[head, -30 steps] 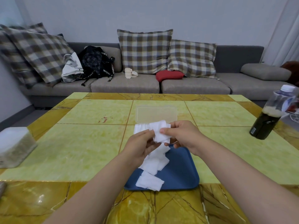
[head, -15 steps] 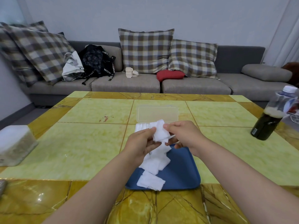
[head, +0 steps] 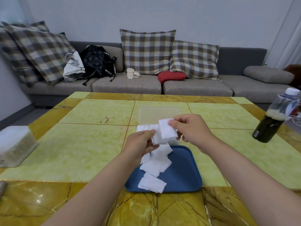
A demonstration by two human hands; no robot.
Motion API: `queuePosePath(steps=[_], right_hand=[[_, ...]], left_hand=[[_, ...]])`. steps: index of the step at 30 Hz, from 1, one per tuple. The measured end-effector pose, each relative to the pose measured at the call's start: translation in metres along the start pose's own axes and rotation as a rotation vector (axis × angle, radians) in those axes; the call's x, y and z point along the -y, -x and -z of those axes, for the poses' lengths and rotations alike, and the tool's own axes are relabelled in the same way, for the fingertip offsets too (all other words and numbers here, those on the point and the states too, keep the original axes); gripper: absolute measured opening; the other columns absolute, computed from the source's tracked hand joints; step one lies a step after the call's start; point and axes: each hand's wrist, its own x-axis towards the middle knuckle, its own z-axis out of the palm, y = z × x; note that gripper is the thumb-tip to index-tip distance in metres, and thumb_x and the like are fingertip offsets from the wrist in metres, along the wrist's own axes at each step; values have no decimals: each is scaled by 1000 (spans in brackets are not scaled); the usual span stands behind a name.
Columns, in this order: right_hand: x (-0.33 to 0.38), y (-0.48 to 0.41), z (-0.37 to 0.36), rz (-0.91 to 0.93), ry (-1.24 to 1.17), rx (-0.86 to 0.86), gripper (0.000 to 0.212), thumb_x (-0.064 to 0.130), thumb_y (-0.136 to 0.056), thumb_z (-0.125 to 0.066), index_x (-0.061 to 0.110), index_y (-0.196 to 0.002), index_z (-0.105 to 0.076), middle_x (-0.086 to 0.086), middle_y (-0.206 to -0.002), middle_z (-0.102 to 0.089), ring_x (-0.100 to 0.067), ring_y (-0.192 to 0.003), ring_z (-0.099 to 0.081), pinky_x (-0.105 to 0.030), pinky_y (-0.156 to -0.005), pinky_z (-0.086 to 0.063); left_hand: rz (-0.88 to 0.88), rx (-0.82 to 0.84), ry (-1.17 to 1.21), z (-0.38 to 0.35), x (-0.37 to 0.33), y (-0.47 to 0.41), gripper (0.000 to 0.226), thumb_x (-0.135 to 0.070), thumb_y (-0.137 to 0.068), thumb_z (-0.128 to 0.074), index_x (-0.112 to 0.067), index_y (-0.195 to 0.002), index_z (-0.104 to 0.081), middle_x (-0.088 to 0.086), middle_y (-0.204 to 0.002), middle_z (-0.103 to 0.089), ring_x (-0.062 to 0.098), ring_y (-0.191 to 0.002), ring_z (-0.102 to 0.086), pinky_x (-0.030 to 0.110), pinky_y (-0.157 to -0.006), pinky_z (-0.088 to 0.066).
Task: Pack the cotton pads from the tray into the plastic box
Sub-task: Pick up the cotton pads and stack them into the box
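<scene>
1. Two bare forearms reach in from the near edge and meet above the far end of the blue tray. Both hands are raised off the yellow table.
2. From the near left, the left hand has its thumb on top and its fingers curled underneath, gripping a small stack of pads.
3. Slightly higher and farther away, the right hand shows its back. Its thumb and forefinger pinch the upper right corner of a single cotton pad. The remaining fingers are curled under.
4. That single pad hangs upright against the front of the stack, overlapping it.
5. More loose pads lie overlapped on the left half of the tray, directly below the hands. A separate bundle sits at the tray's near left edge and pokes over the rim.
6. Just beyond the hands, the clear plastic box rests flat on the table. Something white shows at its near left side, but the hands cover too much to tell how full the box is.
7. Over on the right stands a dark bottle, well apart from the tray.
8. At the left edge of the table sits a frosted container.
9. Behind the table runs a grey sofa.
</scene>
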Motion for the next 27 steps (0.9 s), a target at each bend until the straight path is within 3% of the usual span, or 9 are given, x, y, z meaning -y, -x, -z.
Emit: queuePosePath(steps=[2,7,11,14,19,23,27], right_hand=[[-2,-1,-4,15,29,-6,11,17,-91,-73,7,-89,-77,-5,-77,-73,-12,-45,-56,-15,-41,-39],[-8,-3,-8,26,91,1,6,16,-87,-78,10,-86,-76,-1,-67,-70,-8,-40,-54,-21,-46,-47],[-12,-6,-10,68,168,-37,7,20,-85,-80,16,-81,-76,2,-69,-71,2,-40,-54,-16,-45,-44],[-17,-8,-12,110,241,-56,8,26,-83,-81,20,-79,-77,6,-70,-72,2,-47,-58,-21,-52,-48],[-21,-9,-18,105,320,-89,17,40,-86,-75,24,-82,-74,8,-77,-71,-9,-69,-65,-28,-64,-54],[-28,-2,-26,88,468,125,3,24,-87,-71,26,-87,-73,12,-81,-67,-7,-72,-63,-31,-73,-57],[-30,8,-50,117,649,342,17,24,-82,-75,26,-99,-76,15,-91,-67,-8,-89,-65,-28,-81,-55]], left_hand=[[0,68,-17,-4,0,4,23,-16,-95,-67,4,-106,-72,24,-107,-74,33,-100,-74,34,-79,-62],[-12,156,-33,-9,-1,11,22,-15,-96,-63,2,-107,-73,17,-103,-77,27,-98,-75,37,-89,-60],[6,182,-9,-11,-2,11,30,-24,-98,-62,1,-113,-71,17,-103,-77,28,-97,-75,38,-88,-60],[14,192,-27,-10,-4,10,36,-31,-93,-69,0,-112,-72,20,-108,-75,30,-99,-75,35,-83,-61],[-21,29,-154,1,-7,3,26,-8,-87,-75,10,-105,-70,29,-110,-71,27,-88,-75,26,-68,-61],[-74,-113,-121,16,-14,-3,7,-5,-91,-70,1,-93,-69,13,-88,-73,21,-75,-73,28,-70,-64],[-103,-180,-90,25,-17,-7,5,-6,-91,-70,-1,-90,-69,10,-87,-72,21,-75,-71,27,-71,-63]])
